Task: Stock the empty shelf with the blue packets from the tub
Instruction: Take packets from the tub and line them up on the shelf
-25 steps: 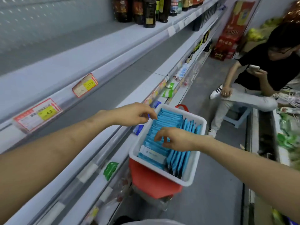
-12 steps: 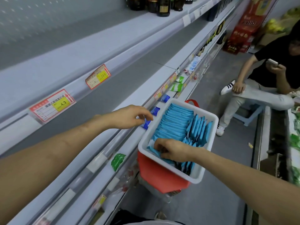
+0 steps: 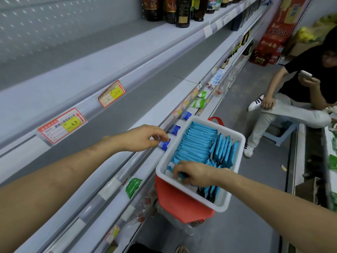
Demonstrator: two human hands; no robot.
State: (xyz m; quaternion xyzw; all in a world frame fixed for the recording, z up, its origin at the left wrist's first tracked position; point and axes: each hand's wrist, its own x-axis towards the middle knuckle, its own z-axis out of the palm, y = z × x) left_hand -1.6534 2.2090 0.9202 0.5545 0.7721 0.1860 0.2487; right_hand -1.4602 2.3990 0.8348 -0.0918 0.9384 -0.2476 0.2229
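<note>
The right hand (image 3: 193,173) is reaching into the white tub (image 3: 237,139), its fingers gripping a few blue packets (image 3: 197,143) at the near end, while the left hand (image 3: 144,137) is hovering at the empty shelf (image 3: 127,110) edge, fingers curled by a small blue sachet (image 3: 164,144) — holding it or not, I cannot tell.
</note>
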